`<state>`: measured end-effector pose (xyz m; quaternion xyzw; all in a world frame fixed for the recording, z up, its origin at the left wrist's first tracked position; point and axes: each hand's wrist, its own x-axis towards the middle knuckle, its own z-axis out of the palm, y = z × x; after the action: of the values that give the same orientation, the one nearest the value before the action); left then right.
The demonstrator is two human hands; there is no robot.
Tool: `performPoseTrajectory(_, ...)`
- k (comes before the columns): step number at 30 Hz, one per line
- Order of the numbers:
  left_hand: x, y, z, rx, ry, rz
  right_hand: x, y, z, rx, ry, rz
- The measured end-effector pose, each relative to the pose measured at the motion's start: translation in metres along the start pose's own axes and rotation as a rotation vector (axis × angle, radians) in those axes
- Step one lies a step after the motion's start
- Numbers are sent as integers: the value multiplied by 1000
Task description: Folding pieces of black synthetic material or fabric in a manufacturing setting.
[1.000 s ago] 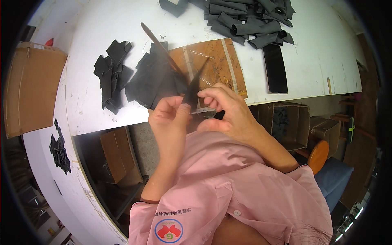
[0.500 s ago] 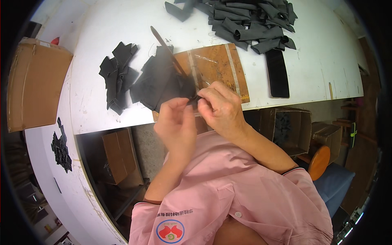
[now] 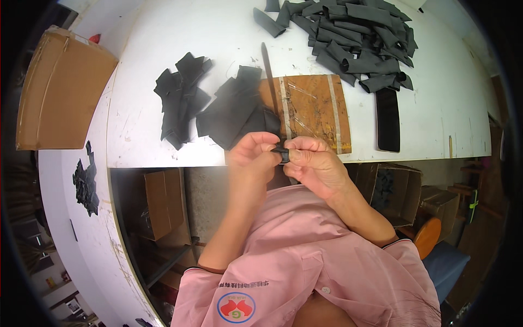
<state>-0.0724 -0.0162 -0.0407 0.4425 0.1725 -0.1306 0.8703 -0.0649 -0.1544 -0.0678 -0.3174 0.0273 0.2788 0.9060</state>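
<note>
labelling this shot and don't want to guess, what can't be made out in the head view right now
All in the head view:
- Black piece: mostly hidden by the fingers of the left hand and right hand.
- Stick: near end lost against dark cloth and hands.
- Phone: far end covered by strips.
- Strips: some cut off by the top edge.
- Open box: contents too dark and small.

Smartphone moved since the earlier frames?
No: the smartphone shows no visible shift either way against the near edge of the white table.
</note>
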Motion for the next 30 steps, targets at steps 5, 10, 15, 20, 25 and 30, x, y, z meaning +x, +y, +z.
performPoseTrajectory(5, -1, -12, 6, 464, 261, 452, 6, -2, 9, -39, 41, 65)
performPoseTrajectory(10, -3, -5, -4, 349, 153, 272, 10, 0, -1, -253, 105, 0)
performPoseTrajectory(15, -10, 2, -6, -198, -238, -22, 2, -7, 5, -207, 52, -37)
performPoseTrajectory(20, -28, 13, -2, -393, -817, -23, -19, -25, 41, -447, -217, -158)
performPoseTrajectory(25, -47, 36, 17, 64, -247, 222, -9, -36, 47, -558, -141, -382)
performPoseTrajectory(30, -39, 12, 19, 356, -55, 510, 2, -32, 47, -953, -73, -824)
